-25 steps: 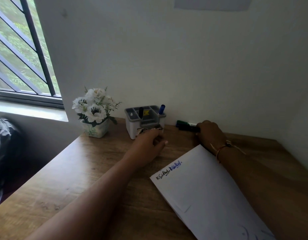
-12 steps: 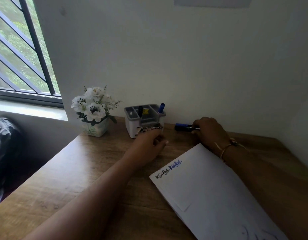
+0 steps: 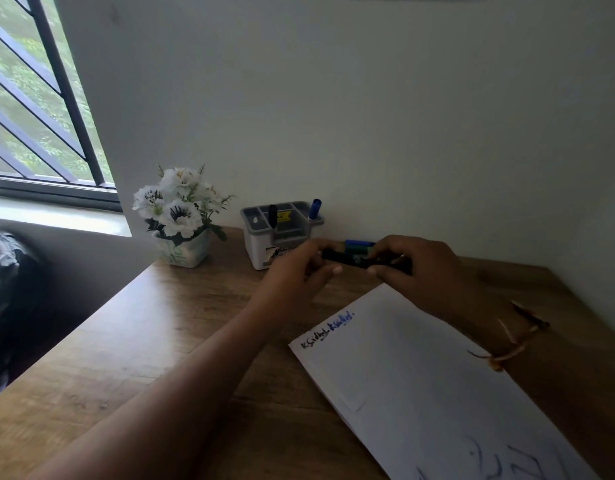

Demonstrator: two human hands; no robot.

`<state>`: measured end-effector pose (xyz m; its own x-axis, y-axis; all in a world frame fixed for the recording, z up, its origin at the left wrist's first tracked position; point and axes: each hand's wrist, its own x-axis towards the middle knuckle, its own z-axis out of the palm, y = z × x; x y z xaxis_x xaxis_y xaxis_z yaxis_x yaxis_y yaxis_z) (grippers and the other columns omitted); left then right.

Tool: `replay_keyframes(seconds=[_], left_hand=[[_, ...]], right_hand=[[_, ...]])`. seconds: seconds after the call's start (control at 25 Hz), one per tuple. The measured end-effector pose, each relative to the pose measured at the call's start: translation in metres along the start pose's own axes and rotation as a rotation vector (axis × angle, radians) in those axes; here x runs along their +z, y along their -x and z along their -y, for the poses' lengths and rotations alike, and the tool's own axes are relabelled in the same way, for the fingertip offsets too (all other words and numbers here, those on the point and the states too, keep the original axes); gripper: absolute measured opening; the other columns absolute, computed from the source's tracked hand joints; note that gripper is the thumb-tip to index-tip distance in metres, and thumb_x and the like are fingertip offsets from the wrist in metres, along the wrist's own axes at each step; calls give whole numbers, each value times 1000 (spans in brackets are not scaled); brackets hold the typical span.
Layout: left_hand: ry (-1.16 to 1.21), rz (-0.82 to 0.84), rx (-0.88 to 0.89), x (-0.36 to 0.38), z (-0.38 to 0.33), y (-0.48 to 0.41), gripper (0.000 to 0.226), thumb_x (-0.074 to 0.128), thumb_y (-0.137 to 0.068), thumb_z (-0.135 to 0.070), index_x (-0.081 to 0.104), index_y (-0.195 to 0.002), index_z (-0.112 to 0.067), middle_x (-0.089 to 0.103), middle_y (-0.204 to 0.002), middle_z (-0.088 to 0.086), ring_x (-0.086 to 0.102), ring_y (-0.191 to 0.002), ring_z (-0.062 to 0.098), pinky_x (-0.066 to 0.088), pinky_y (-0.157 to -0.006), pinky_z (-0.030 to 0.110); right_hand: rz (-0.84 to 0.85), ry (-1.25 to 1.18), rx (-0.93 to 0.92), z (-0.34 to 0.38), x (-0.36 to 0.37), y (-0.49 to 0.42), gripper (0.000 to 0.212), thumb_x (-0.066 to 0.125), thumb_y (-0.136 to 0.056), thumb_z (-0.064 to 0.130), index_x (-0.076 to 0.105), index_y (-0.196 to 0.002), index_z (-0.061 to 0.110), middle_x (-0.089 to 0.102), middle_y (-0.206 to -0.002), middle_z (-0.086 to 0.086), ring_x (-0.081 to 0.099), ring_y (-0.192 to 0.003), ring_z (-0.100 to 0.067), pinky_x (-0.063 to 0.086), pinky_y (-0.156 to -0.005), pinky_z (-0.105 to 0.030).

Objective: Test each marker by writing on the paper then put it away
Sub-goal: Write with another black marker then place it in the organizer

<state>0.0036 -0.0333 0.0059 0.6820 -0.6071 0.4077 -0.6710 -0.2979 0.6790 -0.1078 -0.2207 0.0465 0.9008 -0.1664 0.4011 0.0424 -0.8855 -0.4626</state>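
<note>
Wooden desk (image 3: 160, 341), far edge: both hands are gripping one dark marker (image 3: 347, 258), light, rigid, slick-barrelled, left hand (image 3: 299, 271) pinching cap, right hand (image 3: 420, 268) clasping barrel.

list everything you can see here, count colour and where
held marker: 1, dark, gripped between both hands
lying markers: 2, blue and green, on table by wall
organiser: 1, grey-white, back of table; black marker and blue marker stand in it
flower pot: 1, white flowers, left of organiser
paper: 1, white, two scribbles, front right
table: 1, wooden
window: 1, barred, left
left hand: 1
right hand: 1, thread bracelet
</note>
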Motion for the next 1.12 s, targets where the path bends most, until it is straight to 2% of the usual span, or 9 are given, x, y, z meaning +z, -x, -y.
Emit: replay_keyframes(seconds=[0.08, 0.24, 0.32, 0.52, 0.68, 0.76, 0.88, 1.0, 1.12], left_hand=[[-13, 16, 5, -1, 1, 1, 24, 58, -96, -34, 57, -120, -36, 67, -91, -8, 66, -84, 10, 59, -79, 35], [20, 7, 22, -9, -1, 2, 18, 60, -95, -29, 57, -103, -44, 64, -88, -15, 62, -82, 0, 51, -70, 12], [48, 39, 50, -10, -9, 4, 26, 63, -93, -24, 56, -98, -49, 63, -91, -18, 62, -84, -2, 50, -71, 9], [54, 120, 124, 3, -22, 9, 27, 68, -91, -24, 59, -102, -47, 67, -91, -17, 65, -84, -2, 54, -74, 17], [42, 127, 155, 6, -23, 12, 26, 67, -92, -25, 65, -117, -31, 66, -92, -20, 63, -87, -7, 49, -73, 10], [50, 143, 169, 7, -22, 11, 24, 65, -93, -22, 69, -117, -23, 71, -93, -12, 65, -87, -1, 52, -74, 15], [89, 160, 137, 10, -17, 9, 24, 61, -96, -21, 71, -116, -15, 74, -99, 1, 69, -90, 12, 57, -82, 33], [156, 164, 73, 8, -15, 9, 20, 58, -97, -18, 72, -112, -19, 74, -99, -4, 69, -92, 8, 57, -85, 28], [180, 196, 30, 5, -14, 7, 22, 56, -97, -18, 72, -112, -14, 75, -99, 3, 70, -92, 14, 57, -85, 32]], right_hand=[[-12, -151, 56, 0, 0, 8, 17, 74, -78, 35, 70, -94, 35, 69, -90, 17, 64, -86, -1, 50, -75, -18], [18, -761, 246, -7, 9, 13, 25, 79, -72, 27, 75, -97, 25, 75, -98, -2, 70, -98, -21, 57, -85, -35], [59, -992, 267, -7, 14, 16, 26, 74, -76, 24, 75, -101, 16, 74, -101, -9, 69, -101, -26, 56, -87, -37], [82, -936, 224, 1, 26, 23, 32, 62, -82, 41, 72, -99, 16, 75, -101, -6, 71, -97, -19, 58, -82, -36], [52, -1024, 282, 3, 29, 24, 24, 59, -93, 23, 69, -105, 6, 74, -102, -11, 72, -96, -23, 59, -80, -35], [58, -1066, 316, 4, 30, 25, 19, 58, -93, 21, 67, -106, 10, 74, -101, -13, 73, -92, -24, 59, -76, -34], [81, -1153, 351, 5, 30, 23, 14, 55, -95, 18, 62, -107, 18, 74, -98, -12, 73, -87, -28, 59, -74, -36], [115, -1241, 361, 5, 29, 23, 18, 48, -98, 14, 62, -108, 18, 74, -100, -14, 73, -91, -33, 59, -79, -41], [148, -1247, 333, 5, 29, 22, 22, 45, -99, 13, 62, -114, 16, 73, -104, -18, 71, -95, -37, 57, -85, -46]])
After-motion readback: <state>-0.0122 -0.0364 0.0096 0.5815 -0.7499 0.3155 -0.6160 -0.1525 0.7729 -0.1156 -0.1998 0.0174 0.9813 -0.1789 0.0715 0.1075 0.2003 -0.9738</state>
